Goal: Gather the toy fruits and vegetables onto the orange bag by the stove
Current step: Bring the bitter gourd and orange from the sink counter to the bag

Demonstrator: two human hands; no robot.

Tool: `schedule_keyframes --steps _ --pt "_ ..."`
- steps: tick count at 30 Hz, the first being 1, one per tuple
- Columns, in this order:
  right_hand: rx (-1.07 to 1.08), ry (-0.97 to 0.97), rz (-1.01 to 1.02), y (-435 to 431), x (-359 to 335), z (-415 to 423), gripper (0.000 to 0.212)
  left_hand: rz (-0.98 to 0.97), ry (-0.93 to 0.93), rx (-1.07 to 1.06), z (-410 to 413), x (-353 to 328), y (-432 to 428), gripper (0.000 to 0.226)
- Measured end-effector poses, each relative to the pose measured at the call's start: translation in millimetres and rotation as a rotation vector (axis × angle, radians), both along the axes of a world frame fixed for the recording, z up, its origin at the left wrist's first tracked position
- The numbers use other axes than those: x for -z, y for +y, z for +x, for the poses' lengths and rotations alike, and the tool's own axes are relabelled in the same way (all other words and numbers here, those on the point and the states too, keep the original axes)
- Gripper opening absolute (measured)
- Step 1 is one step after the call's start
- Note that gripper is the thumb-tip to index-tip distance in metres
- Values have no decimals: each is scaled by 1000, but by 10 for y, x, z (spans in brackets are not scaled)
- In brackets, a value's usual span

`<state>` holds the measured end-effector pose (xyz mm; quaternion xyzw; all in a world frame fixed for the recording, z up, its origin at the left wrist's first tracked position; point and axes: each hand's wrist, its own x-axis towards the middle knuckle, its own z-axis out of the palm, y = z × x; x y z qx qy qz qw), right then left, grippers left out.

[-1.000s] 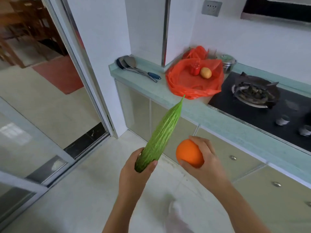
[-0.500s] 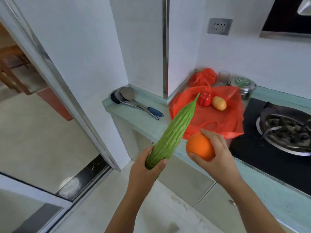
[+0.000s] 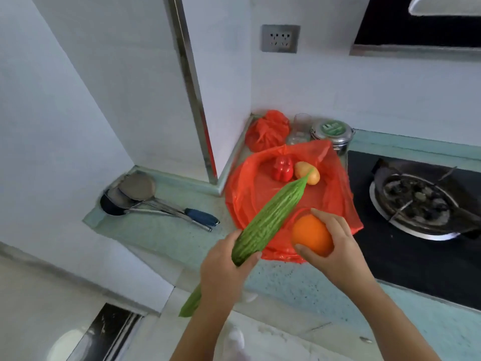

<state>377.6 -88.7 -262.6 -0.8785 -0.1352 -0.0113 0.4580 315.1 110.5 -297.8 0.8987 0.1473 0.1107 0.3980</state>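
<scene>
The orange bag (image 3: 250, 183) lies spread flat on the counter (image 3: 161, 230), just past the fingertips of both hands, with the stove (image 3: 416, 204) right beside it on the far side of the right hand. Two toys sit on it at the back, beyond the reach of the fingers as they are now: a red pepper (image 3: 282, 168) and a yellow potato (image 3: 308, 174), close together.

The left hand (image 3: 223, 272) has its fingers and thumb wrapped round the blunt end of a long green bitter gourd (image 3: 270, 217), which slants up and away from the knuckles so that its pointed tip hangs over the bag near the potato. The right hand (image 3: 335, 251) cups an orange (image 3: 311, 235), fingers curled over the top and thumb under the near side, held above the bag's front edge. Neither piece looks to be touching the plastic yet.

So I'd say the job is well along: two pieces down, two in hand and poised over the bag, needing only to be lowered and let go. Whether more toys wait elsewhere, I cannot tell from here.

Left of the gourd hand, some ladles (image 3: 138, 188) lie on the counter. Behind the bag stand a bunched second bag (image 3: 268, 128), a glass (image 3: 300, 128) and a tin (image 3: 333, 130).
</scene>
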Motion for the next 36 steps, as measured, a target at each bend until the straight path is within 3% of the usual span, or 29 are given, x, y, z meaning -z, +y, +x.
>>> schedule_keyframes --steps 6,16,27,36 --pt "165 3 -47 264 78 354 67 121 -59 237 884 74 210 59" --pt "411 62 -114 186 235 662 71 277 12 469 1822 386 45 59" --pt "371 175 -153 -44 321 1169 73 512 109 443 2466 646 -292 58" --pt "330 204 -183 -97 453 1449 72 499 117 490 2692 898 -327 57"
